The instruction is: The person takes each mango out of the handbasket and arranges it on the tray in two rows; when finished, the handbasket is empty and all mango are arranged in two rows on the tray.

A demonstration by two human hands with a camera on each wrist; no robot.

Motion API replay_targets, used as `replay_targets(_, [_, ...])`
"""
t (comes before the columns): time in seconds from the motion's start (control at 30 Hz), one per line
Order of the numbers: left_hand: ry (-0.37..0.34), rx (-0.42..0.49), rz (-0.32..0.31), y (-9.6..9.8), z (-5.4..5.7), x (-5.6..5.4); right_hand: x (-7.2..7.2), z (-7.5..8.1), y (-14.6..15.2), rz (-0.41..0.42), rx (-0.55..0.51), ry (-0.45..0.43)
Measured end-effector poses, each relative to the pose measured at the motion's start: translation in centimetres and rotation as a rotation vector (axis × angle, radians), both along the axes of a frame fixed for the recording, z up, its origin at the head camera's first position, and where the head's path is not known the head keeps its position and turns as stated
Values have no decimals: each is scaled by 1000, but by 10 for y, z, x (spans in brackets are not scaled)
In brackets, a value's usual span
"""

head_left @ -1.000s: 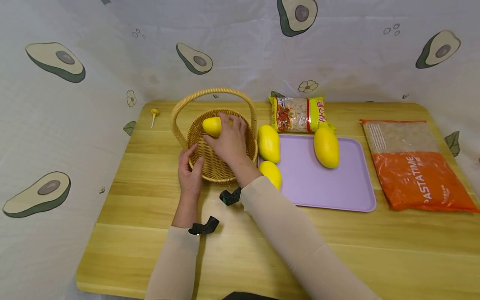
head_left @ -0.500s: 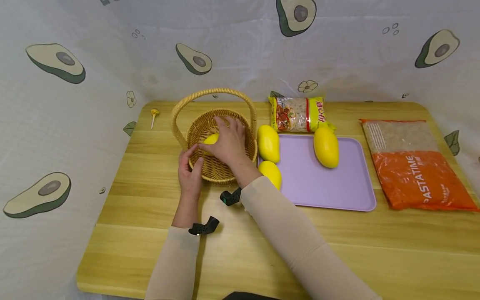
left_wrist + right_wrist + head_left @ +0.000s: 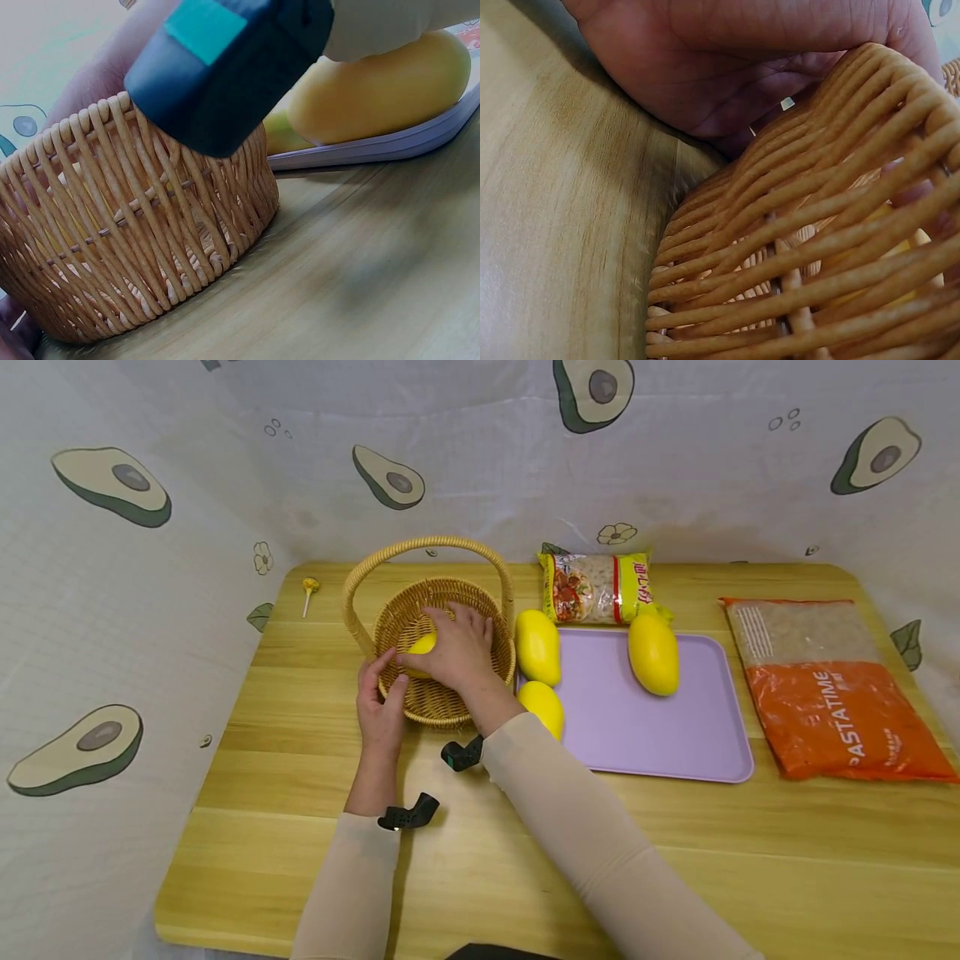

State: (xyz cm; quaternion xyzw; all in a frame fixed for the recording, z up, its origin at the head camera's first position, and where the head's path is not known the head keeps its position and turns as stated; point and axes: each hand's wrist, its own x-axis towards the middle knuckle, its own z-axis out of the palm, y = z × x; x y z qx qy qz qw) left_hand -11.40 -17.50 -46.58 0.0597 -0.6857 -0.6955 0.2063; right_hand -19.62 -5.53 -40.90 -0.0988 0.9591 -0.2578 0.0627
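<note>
Inside a round wicker basket (image 3: 435, 702), my right hand (image 3: 461, 652) reaches over the rim and grips a yellow mango (image 3: 422, 645), with the thumb on its near left side. The palm covers much of the fruit. My left hand (image 3: 381, 708) holds the basket's front left side, thumb by the rim and fingers along the wall. In the left wrist view, the basket's woven wall (image 3: 135, 225) stands on the table, with the right hand (image 3: 105, 75) behind its rim. The right wrist view shows a hand (image 3: 727, 67) against the wicker wall (image 3: 802, 247).
A purple tray (image 3: 637, 743) lies right of the basket. One mango (image 3: 652, 656) is on it; two more, a mango (image 3: 537, 647) and a mango (image 3: 542, 708), are at its left edge. Behind is a food packet (image 3: 596, 589); right, an orange pasta bag (image 3: 847, 710); far left, a lollipop (image 3: 309, 592).
My right hand has brought the mango from the back of the basket toward the middle, lower in it and closer to the left hand. The left hand has stayed in place.
</note>
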Motion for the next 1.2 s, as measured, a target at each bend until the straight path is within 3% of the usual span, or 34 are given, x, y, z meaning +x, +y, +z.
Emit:
replay_targets(0.8, [-73,-20,14,0,-1,1,1,2,0,13,49,-19])
replay_targets(0.97, [-49,-13,-5,0,0,0,2,3,2,-47,-62,0])
replay_targets(1.2, [-83,-17,4,0,1,2,0,7,6,-161,-394,-18])
